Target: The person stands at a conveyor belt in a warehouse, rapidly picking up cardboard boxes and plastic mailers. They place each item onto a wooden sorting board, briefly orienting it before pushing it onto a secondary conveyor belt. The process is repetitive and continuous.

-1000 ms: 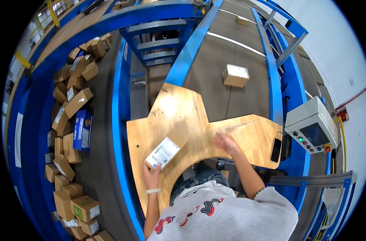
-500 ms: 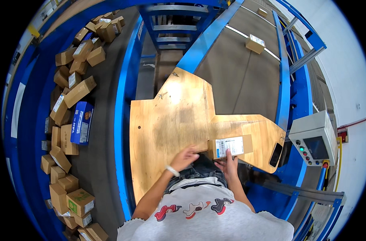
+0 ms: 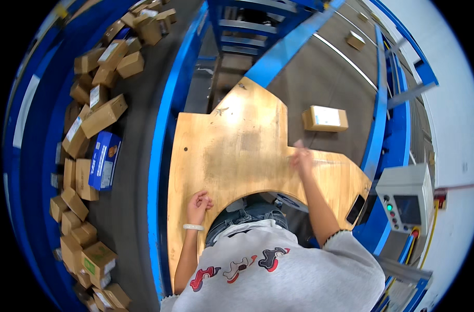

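A brown cardboard box (image 3: 320, 124) with a white label on top lies on the belt just beyond the wooden table (image 3: 195, 156). Closest to it is my right hand (image 3: 302, 158), apart from the box and over the table's far edge. Motion smears its fingers, so their shape does not show. My left hand (image 3: 199, 206), a pale bracelet at its wrist, is over the left front part of the table. Its fingers are loosely bent and a little apart, with nothing in them.
Left, a dark belt (image 3: 135, 156) carries many heaped cartons, among them a blue box (image 3: 104, 160). Another small carton (image 3: 355, 40) is farther up the right belt. A phone (image 3: 355, 209) lies at the table's right end, near a control box (image 3: 403, 197) with buttons.
The labelled box has gone from my hands by the table's front edge to the belt beyond. My right hand reached forward; my left drew back leftward. Cartons on the right belt moved farther away.
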`<action>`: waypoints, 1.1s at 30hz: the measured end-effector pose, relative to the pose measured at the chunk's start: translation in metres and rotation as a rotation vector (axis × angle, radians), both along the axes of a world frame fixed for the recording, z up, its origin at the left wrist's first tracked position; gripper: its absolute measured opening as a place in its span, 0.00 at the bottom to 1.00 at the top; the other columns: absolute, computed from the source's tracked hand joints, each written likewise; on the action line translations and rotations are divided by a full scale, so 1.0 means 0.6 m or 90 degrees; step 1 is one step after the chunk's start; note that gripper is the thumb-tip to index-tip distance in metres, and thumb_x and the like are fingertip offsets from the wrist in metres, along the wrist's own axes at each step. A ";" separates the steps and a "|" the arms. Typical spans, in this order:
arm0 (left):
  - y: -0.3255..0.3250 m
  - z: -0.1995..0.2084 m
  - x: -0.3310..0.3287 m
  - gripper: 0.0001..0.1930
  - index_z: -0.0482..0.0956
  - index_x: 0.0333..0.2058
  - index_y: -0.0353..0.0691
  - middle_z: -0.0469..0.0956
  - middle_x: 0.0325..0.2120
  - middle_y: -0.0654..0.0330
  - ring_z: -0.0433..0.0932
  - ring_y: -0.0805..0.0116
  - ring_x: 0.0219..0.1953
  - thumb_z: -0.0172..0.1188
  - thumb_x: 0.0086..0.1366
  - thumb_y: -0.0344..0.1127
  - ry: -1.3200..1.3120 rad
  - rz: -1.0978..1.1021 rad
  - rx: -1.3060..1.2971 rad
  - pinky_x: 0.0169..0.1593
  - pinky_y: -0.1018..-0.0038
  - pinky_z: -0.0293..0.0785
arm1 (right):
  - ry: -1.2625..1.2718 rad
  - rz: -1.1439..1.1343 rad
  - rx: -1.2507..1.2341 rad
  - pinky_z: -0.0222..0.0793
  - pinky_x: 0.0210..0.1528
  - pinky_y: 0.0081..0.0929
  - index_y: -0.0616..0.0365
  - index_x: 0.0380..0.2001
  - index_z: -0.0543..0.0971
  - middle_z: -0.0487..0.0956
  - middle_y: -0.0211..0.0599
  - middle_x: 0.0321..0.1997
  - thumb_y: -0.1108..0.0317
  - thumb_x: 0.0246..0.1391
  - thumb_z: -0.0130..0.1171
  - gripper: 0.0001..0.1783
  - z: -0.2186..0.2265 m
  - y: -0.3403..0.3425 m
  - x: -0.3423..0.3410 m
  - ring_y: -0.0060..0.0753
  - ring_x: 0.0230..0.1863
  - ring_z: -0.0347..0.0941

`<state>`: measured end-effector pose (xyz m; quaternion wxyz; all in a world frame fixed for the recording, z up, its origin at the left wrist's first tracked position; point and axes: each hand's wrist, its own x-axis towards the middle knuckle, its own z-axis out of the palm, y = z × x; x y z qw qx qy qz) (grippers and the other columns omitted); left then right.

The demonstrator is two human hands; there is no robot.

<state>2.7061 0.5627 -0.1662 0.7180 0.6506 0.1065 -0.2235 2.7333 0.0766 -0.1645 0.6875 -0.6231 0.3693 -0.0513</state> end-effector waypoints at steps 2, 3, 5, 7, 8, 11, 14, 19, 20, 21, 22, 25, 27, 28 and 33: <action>0.004 -0.015 -0.005 0.15 0.75 0.57 0.32 0.83 0.36 0.55 0.85 0.67 0.36 0.56 0.77 0.32 0.028 0.063 -0.012 0.42 0.74 0.83 | -0.069 0.133 -0.285 0.71 0.31 0.23 0.60 0.38 0.81 0.78 0.30 0.29 0.59 0.59 0.68 0.15 -0.025 0.142 -0.013 0.23 0.28 0.73; 0.002 -0.019 -0.004 0.15 0.75 0.57 0.32 0.83 0.36 0.55 0.85 0.67 0.36 0.56 0.77 0.33 0.042 0.086 -0.018 0.43 0.73 0.84 | -0.110 0.189 -0.387 0.71 0.33 0.22 0.60 0.37 0.81 0.78 0.28 0.29 0.66 0.60 0.67 0.09 -0.031 0.202 -0.030 0.21 0.29 0.73; -0.010 -0.019 0.013 0.16 0.76 0.57 0.32 0.83 0.37 0.55 0.85 0.67 0.38 0.56 0.77 0.34 0.053 0.095 -0.028 0.46 0.73 0.84 | -0.114 0.312 -0.355 0.71 0.34 0.22 0.59 0.39 0.82 0.80 0.29 0.30 0.71 0.59 0.66 0.07 -0.042 0.280 -0.035 0.20 0.29 0.74; -0.012 -0.025 0.024 0.16 0.77 0.57 0.33 0.84 0.39 0.57 0.84 0.69 0.40 0.58 0.76 0.35 0.002 0.024 -0.001 0.48 0.73 0.82 | -0.105 0.391 -0.250 0.72 0.34 0.24 0.59 0.40 0.83 0.81 0.30 0.30 0.73 0.58 0.66 0.07 -0.031 0.336 0.001 0.21 0.28 0.75; 0.001 -0.012 0.032 0.16 0.78 0.57 0.34 0.84 0.40 0.59 0.84 0.71 0.41 0.59 0.75 0.35 -0.018 -0.022 0.005 0.49 0.73 0.82 | -0.124 0.415 -0.191 0.73 0.33 0.25 0.59 0.40 0.83 0.81 0.30 0.30 0.74 0.57 0.67 0.07 -0.006 0.361 0.029 0.21 0.28 0.75; 0.082 0.037 0.064 0.21 0.77 0.58 0.35 0.81 0.45 0.58 0.80 0.67 0.47 0.65 0.69 0.35 -0.094 -0.050 0.029 0.54 0.70 0.78 | -0.253 0.541 -0.166 0.73 0.38 0.21 0.61 0.44 0.82 0.81 0.31 0.36 0.76 0.55 0.69 0.13 0.028 0.410 0.155 0.21 0.33 0.76; 0.251 0.073 0.135 0.28 0.74 0.60 0.37 0.76 0.53 0.54 0.75 0.59 0.56 0.70 0.61 0.34 -0.204 0.238 0.261 0.60 0.66 0.74 | -0.422 0.640 -0.313 0.71 0.53 0.28 0.59 0.58 0.75 0.75 0.41 0.53 0.76 0.47 0.74 0.33 0.073 0.549 0.335 0.34 0.51 0.74; 0.557 0.019 0.290 0.52 0.61 0.70 0.42 0.61 0.68 0.46 0.59 0.42 0.71 0.81 0.47 0.40 -0.245 0.312 0.890 0.73 0.55 0.60 | -0.592 0.706 -0.572 0.57 0.73 0.51 0.57 0.75 0.54 0.57 0.55 0.75 0.68 0.31 0.85 0.69 0.079 0.855 0.606 0.61 0.74 0.56; 0.605 0.013 0.327 0.56 0.59 0.71 0.44 0.59 0.69 0.46 0.57 0.42 0.72 0.81 0.45 0.41 -0.215 0.277 0.958 0.74 0.53 0.58 | -0.595 0.709 -0.587 0.54 0.74 0.55 0.56 0.77 0.51 0.54 0.56 0.77 0.66 0.30 0.86 0.72 0.055 0.910 0.646 0.61 0.76 0.53; 0.644 0.011 0.372 0.59 0.56 0.73 0.46 0.57 0.71 0.46 0.54 0.41 0.73 0.82 0.43 0.42 -0.171 0.216 1.007 0.75 0.51 0.55 | -0.585 0.708 -0.605 0.53 0.75 0.57 0.55 0.77 0.49 0.52 0.56 0.78 0.65 0.29 0.87 0.74 0.035 0.960 0.683 0.61 0.78 0.51; 0.676 0.002 0.412 0.63 0.53 0.74 0.48 0.55 0.72 0.46 0.52 0.41 0.75 0.83 0.41 0.44 -0.118 0.170 1.026 0.76 0.49 0.52 | -0.574 0.705 -0.624 0.51 0.75 0.60 0.54 0.78 0.47 0.51 0.56 0.78 0.64 0.29 0.87 0.76 0.014 1.001 0.715 0.60 0.79 0.49; 0.743 -0.045 0.502 0.66 0.51 0.75 0.51 0.56 0.72 0.49 0.52 0.42 0.75 0.83 0.39 0.41 -0.003 0.103 1.061 0.76 0.46 0.51 | -0.562 0.639 -0.574 0.50 0.75 0.67 0.50 0.78 0.47 0.52 0.55 0.78 0.64 0.33 0.85 0.73 -0.071 1.095 0.798 0.62 0.78 0.49; 0.763 -0.072 0.519 0.65 0.52 0.75 0.53 0.59 0.70 0.51 0.54 0.42 0.74 0.82 0.38 0.38 0.029 0.126 1.078 0.75 0.46 0.52 | -0.649 0.574 -0.556 0.55 0.72 0.67 0.51 0.71 0.56 0.58 0.54 0.74 0.67 0.33 0.82 0.62 -0.096 1.127 0.833 0.64 0.75 0.55; 0.750 -0.086 0.524 0.64 0.53 0.75 0.52 0.61 0.69 0.51 0.55 0.42 0.73 0.82 0.38 0.37 0.040 0.125 1.088 0.74 0.46 0.53 | -0.692 0.571 -0.541 0.58 0.72 0.62 0.52 0.68 0.60 0.65 0.53 0.69 0.66 0.34 0.82 0.57 -0.113 1.123 0.850 0.63 0.72 0.59; 0.646 -0.083 0.441 0.64 0.54 0.74 0.47 0.65 0.64 0.48 0.63 0.40 0.67 0.81 0.37 0.42 0.122 0.161 1.055 0.69 0.44 0.60 | -0.424 0.593 -0.185 0.72 0.60 0.46 0.59 0.58 0.69 0.79 0.49 0.52 0.62 0.36 0.79 0.44 -0.013 1.088 0.936 0.56 0.55 0.77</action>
